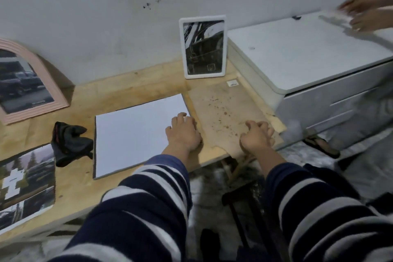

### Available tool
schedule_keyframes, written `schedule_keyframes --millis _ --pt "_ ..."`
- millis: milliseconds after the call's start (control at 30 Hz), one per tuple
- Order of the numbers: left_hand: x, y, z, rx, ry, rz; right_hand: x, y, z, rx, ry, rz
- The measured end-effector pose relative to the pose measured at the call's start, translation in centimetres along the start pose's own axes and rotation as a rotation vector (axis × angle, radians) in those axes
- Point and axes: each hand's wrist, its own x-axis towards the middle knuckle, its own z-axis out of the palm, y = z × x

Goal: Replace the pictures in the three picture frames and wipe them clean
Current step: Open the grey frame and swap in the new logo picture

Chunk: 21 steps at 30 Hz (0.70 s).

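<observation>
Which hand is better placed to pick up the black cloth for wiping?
Probably left. The left hand rests on the white sheet, and the black cloth lies just beyond that sheet's left edge. The right hand sits further right on the stained board and would have to cross over.

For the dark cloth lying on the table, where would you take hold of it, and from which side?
Pinch the raised bunched fold near the middle of the dark cloth, coming straight down from above. It lies crumpled in a loose heap on the wooden table, so the folds stand up and offer a ridge, while its flat edges hug the surface. The left hand is nearest.
</observation>
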Motion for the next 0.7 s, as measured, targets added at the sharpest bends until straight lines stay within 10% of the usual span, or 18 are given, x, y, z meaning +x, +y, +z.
schedule_keyframes --millis 300,700 --pt "0.2 2.3 1.4 0.196 -0.146 0.074 -1.4 3.2 0.7 0.055 0.116 0.178" --pt "0.0 2.2 1.2 0.176 -0.122 0.099 -1.5 2.4 1.4 1.171 -0.006 0.612"
